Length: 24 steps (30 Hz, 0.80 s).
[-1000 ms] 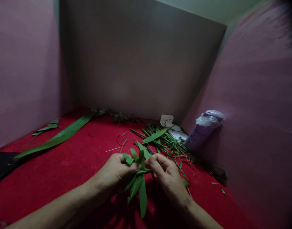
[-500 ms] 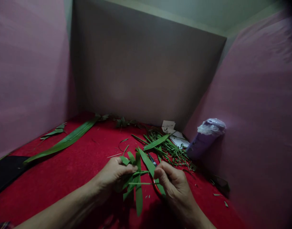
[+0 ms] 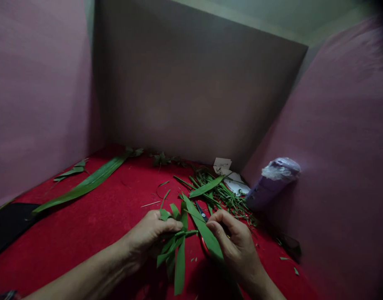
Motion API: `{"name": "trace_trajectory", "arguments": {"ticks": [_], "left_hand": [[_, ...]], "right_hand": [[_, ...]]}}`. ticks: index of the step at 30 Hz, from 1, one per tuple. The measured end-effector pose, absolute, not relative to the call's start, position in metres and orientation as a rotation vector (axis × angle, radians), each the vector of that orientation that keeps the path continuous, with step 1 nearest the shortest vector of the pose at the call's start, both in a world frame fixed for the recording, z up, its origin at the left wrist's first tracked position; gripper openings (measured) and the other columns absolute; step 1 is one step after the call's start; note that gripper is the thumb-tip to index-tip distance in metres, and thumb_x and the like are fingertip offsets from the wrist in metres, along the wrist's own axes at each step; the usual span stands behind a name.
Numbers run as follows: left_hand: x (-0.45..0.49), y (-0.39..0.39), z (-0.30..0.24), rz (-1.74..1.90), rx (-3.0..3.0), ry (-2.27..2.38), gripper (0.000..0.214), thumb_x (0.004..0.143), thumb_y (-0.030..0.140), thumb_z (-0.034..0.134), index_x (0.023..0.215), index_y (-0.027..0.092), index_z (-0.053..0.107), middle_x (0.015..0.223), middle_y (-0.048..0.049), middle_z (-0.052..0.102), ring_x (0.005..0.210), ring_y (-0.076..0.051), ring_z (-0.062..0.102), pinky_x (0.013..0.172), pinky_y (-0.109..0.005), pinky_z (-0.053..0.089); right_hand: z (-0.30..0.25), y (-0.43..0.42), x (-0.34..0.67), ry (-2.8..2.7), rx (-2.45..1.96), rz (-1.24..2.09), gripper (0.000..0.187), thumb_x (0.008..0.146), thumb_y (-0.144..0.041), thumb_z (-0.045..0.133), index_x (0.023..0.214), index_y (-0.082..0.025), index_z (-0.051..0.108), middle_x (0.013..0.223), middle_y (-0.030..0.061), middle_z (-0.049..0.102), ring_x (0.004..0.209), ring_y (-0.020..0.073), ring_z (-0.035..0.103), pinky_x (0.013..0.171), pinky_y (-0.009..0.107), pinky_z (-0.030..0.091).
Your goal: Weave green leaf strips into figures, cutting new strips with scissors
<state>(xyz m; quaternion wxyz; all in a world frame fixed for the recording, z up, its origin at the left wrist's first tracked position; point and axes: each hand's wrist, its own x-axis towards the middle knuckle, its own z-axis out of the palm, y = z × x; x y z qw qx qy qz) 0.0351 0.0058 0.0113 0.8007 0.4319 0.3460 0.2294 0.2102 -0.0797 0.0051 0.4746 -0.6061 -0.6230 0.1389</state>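
My left hand (image 3: 150, 235) is closed on a bundle of green leaf strips (image 3: 178, 250), pinching them where they cross, with loose ends hanging toward me. My right hand (image 3: 237, 246) sits just right of the bundle, fingers curled in a pinch; what it grips is hidden. A wide leaf strip (image 3: 201, 227) runs under that hand. Scissors (image 3: 202, 216) with red handles lie on the red cloth between my hands, partly covered by the strip.
A long green leaf (image 3: 85, 185) lies on the red table cloth (image 3: 85, 225) at left, with smaller leaves behind. A pile of leaf trimmings (image 3: 222, 191), white paper (image 3: 222, 166) and a purple roll (image 3: 269, 183) sit at right. Pink and grey panels wall the table.
My right hand has pulled away from the left, moving right and toward me. The scissors and the wide strip, covered a second ago, now show between my hands.
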Motion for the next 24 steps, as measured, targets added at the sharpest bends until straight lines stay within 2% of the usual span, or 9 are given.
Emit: {"name": "trace_trajectory", "arguments": {"ticks": [4, 9, 13, 16, 20, 24], "left_hand": [[0.036, 0.006, 0.010, 0.501, 0.886, 0.812, 0.022, 0.054, 0.022, 0.070, 0.052, 0.015, 0.050, 0.041, 0.0061, 0.046, 0.036, -0.005, 0.038, 0.037, -0.016, 0.026], [0.037, 0.006, 0.007, 0.523, 0.851, 0.819, 0.017, 0.054, 0.022, 0.071, 0.062, 0.013, 0.058, 0.045, 0.0037, 0.051, 0.038, -0.006, 0.042, 0.039, -0.017, 0.030], [0.035, 0.008, 0.007, 0.484, 0.905, 0.744, 0.024, 0.053, 0.026, 0.076, 0.061, 0.011, 0.059, 0.048, 0.0028, 0.052, 0.040, -0.006, 0.043, 0.042, -0.017, 0.031], [0.033, 0.009, 0.007, 0.467, 0.974, 0.756, 0.029, 0.051, 0.030, 0.079, 0.057, 0.012, 0.056, 0.044, 0.0050, 0.047, 0.038, -0.004, 0.037, 0.040, -0.017, 0.026], [0.033, 0.008, 0.007, 0.472, 1.022, 0.770, 0.036, 0.049, 0.035, 0.079, 0.054, 0.014, 0.051, 0.042, 0.0065, 0.041, 0.038, -0.004, 0.032, 0.039, -0.017, 0.021], [0.032, 0.009, 0.003, 0.471, 1.084, 0.802, 0.038, 0.051, 0.039, 0.078, 0.054, 0.015, 0.049, 0.042, 0.0072, 0.038, 0.038, -0.005, 0.030, 0.039, -0.018, 0.020]], "right_hand": [[0.005, -0.080, 0.210, -1.459, -1.507, 0.405, 0.023, 0.085, -0.031, 0.052, 0.067, -0.017, 0.051, 0.058, -0.0036, 0.045, 0.052, 0.0101, 0.039, 0.049, 0.021, 0.031], [0.006, -0.078, 0.204, -1.255, -1.485, 0.628, 0.030, 0.082, -0.038, 0.056, 0.062, -0.017, 0.047, 0.055, -0.0054, 0.039, 0.049, 0.0084, 0.035, 0.047, 0.020, 0.029], [-0.001, -0.073, 0.199, -1.072, -1.446, 0.904, 0.035, 0.078, -0.044, 0.059, 0.061, -0.018, 0.044, 0.048, -0.0069, 0.039, 0.041, 0.0065, 0.032, 0.040, 0.019, 0.023], [-0.007, -0.071, 0.199, -1.049, -1.407, 0.998, 0.036, 0.077, -0.046, 0.060, 0.061, -0.017, 0.046, 0.046, -0.0064, 0.042, 0.039, 0.0061, 0.032, 0.038, 0.019, 0.021], [-0.008, -0.071, 0.200, -1.047, -1.398, 1.005, 0.035, 0.078, -0.046, 0.060, 0.064, -0.017, 0.046, 0.048, -0.0071, 0.039, 0.042, 0.0063, 0.030, 0.039, 0.019, 0.022], [-0.007, -0.073, 0.199, -1.140, -1.503, 0.869, 0.034, 0.079, -0.045, 0.059, 0.064, -0.017, 0.048, 0.054, -0.0056, 0.039, 0.048, 0.0078, 0.033, 0.044, 0.020, 0.027]]}}
